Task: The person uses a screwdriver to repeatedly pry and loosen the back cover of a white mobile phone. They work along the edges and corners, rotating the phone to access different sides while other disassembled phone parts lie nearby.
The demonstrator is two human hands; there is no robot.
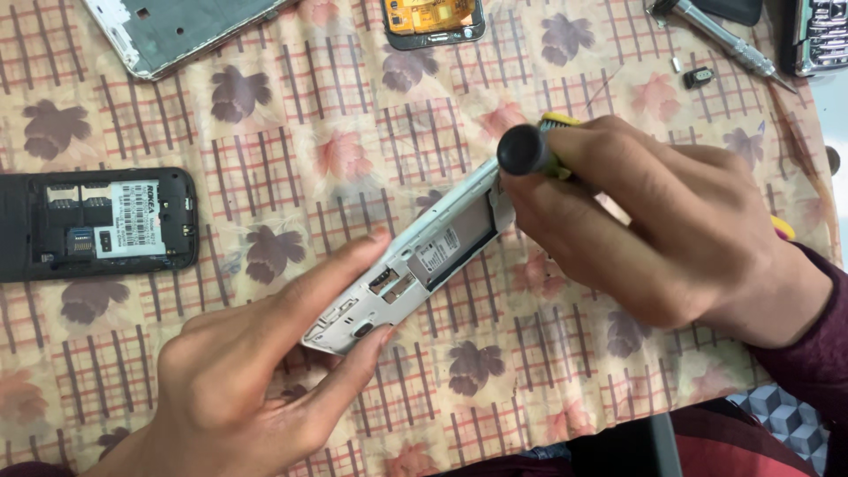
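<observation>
My left hand (256,371) grips the lower end of an opened silver phone (424,256) between thumb and fingers, holding it tilted above the cloth with its bare back and card slots facing up. Wrapped around a screwdriver (528,150) with a black cap and yellow-green handle is my right hand (671,230), and the tool points down at the phone's upper end. Its tip is hidden behind my fingers.
A leaf-patterned cloth (291,115) covers the table. A black phone with its back off (97,225) lies at left. A silver frame part (168,31), an orange-backed phone part (433,19), a metal screwdriver (724,40), small loose parts (698,78) and another device (821,35) lie along the far edge.
</observation>
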